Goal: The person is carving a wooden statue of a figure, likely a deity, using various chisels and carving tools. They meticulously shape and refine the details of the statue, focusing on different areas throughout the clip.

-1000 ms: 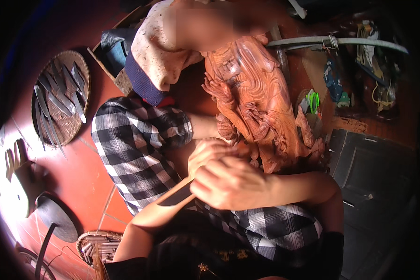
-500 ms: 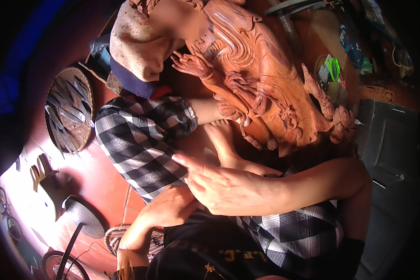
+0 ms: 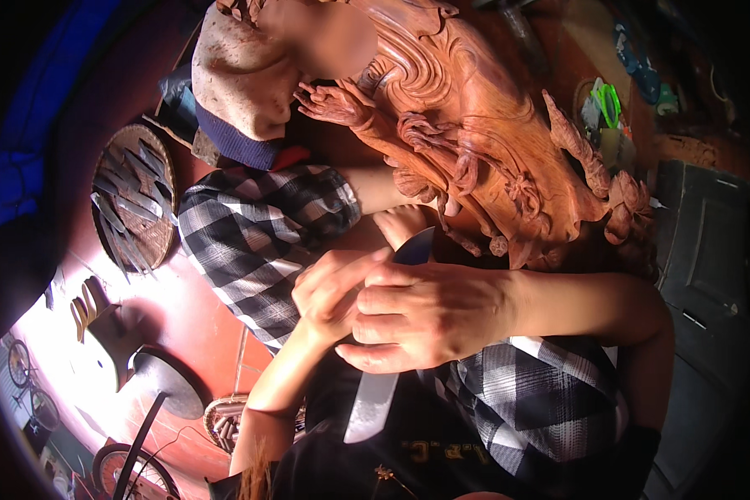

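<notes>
A flat metal blade [image 3: 372, 408] slants across my lap; its dark upper end juts out above my hands and its pale grey end hangs below them. My right hand [image 3: 433, 317] is closed round its middle, the fingers pointing left. Against it, my left hand [image 3: 332, 292] is closed too, thumb and fingers at the upper part of the blade; the exact contact is partly hidden behind the right hand. Just beyond my hands lies a large reddish carved wooden statue [image 3: 483, 150], with flowing folds and a raised carved hand.
At left, a round woven tray [image 3: 168, 242] holds several metal blades. Below it are a dark round disc-shaped stand [image 3: 175, 383] and another basket [image 3: 217, 417] of tools. Bright green scissors [image 3: 610, 105] are at far right, beside a dark cabinet [image 3: 700, 242]. A beige speckled cloth [image 3: 237, 75] lies near the statue.
The blade has come into view between my hands. My left hand has risen from my lap, and my right hand has turned from pointing left to gripping the blade. The view has shifted slightly.
</notes>
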`<control>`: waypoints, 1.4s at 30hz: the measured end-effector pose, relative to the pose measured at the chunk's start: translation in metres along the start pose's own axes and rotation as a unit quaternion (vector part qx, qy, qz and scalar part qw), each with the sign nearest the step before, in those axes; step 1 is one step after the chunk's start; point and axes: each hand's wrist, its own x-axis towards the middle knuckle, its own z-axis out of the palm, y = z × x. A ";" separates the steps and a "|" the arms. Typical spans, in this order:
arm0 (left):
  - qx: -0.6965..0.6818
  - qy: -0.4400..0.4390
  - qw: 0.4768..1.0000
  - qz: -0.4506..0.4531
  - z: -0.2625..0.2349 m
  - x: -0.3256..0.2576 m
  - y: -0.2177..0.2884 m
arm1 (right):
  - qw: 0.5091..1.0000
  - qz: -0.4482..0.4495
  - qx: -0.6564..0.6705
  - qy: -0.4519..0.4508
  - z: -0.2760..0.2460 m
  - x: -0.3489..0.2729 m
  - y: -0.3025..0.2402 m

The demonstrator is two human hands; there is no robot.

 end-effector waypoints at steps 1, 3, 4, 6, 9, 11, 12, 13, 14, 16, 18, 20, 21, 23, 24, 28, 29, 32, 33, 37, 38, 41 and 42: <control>-0.022 0.001 1.000 0.022 0.009 0.005 -0.002 | 1.000 -0.002 0.015 0.017 0.000 -0.003 0.000; -0.061 0.003 0.996 0.065 0.022 0.019 -0.012 | 0.999 0.002 0.031 -0.024 -0.007 -0.007 0.004; -0.039 0.002 0.997 0.066 0.023 0.026 -0.012 | 0.998 0.005 0.027 -0.054 -0.016 -0.009 0.006; 0.030 0.031 0.996 0.080 0.024 0.040 -0.019 | 0.995 0.024 0.032 -0.088 -0.023 -0.014 0.008; 0.094 0.057 0.988 0.107 0.028 0.056 -0.027 | 0.993 0.060 0.056 -0.085 -0.025 -0.026 0.013; 0.116 0.046 0.987 0.098 0.027 0.055 -0.026 | 0.994 0.057 0.072 -0.067 -0.023 -0.031 0.019; 0.120 0.051 0.987 0.096 0.028 0.057 -0.027 | 0.993 0.062 0.077 -0.061 -0.024 -0.031 0.022; 0.124 0.056 0.986 0.095 0.029 0.059 -0.027 | 0.993 0.065 0.085 -0.057 -0.025 -0.029 0.025; 0.128 0.061 0.986 0.093 0.029 0.062 -0.028 | 0.992 0.068 0.093 -0.053 -0.026 -0.027 0.028; 0.128 0.078 0.985 0.086 0.031 0.066 -0.030 | 0.989 0.074 0.115 -0.051 -0.029 -0.022 0.033; 0.117 0.080 0.987 0.072 0.033 0.064 -0.029 | 0.986 0.082 0.139 -0.042 -0.030 -0.021 0.032; 0.078 0.069 0.994 0.038 0.039 0.054 -0.025 | 0.983 0.108 0.128 -0.069 -0.035 -0.026 0.023; 0.085 0.058 0.994 0.047 0.043 0.053 -0.023 | 0.982 0.122 0.121 -0.083 -0.038 -0.028 0.019; 0.073 0.036 0.996 0.044 0.039 0.055 -0.020 | 0.984 0.108 0.127 -0.065 -0.040 -0.025 0.017; 0.062 0.056 0.995 0.045 0.038 0.057 -0.020 | 0.985 0.104 0.125 -0.059 -0.043 -0.018 0.015; 0.082 0.080 0.993 0.027 0.038 0.065 -0.022 | 0.984 0.127 0.105 -0.064 -0.034 -0.016 0.024; 0.072 0.075 0.994 0.023 0.041 0.060 -0.021 | 0.981 0.141 0.116 -0.069 -0.035 -0.016 0.017; 0.041 0.038 0.998 0.009 0.044 0.046 -0.010 | 0.969 0.169 0.154 -0.095 -0.044 -0.014 0.001; 0.042 0.027 0.999 0.013 0.045 0.045 -0.007 | 0.967 0.173 0.164 -0.093 -0.049 -0.011 -0.004; 0.105 0.096 0.989 0.045 0.033 0.066 -0.013 | 0.983 0.105 0.140 -0.055 -0.046 -0.003 0.017; 0.124 0.094 0.987 0.036 0.034 0.069 -0.011 | 0.984 0.100 0.142 -0.044 -0.047 -0.005 0.023; 0.117 0.073 0.990 0.032 0.034 0.066 -0.013 | 0.979 0.095 0.180 -0.025 -0.047 -0.011 0.029; 0.113 0.060 0.992 0.012 0.037 0.061 -0.006 | 0.977 0.103 0.184 -0.041 -0.052 -0.015 0.024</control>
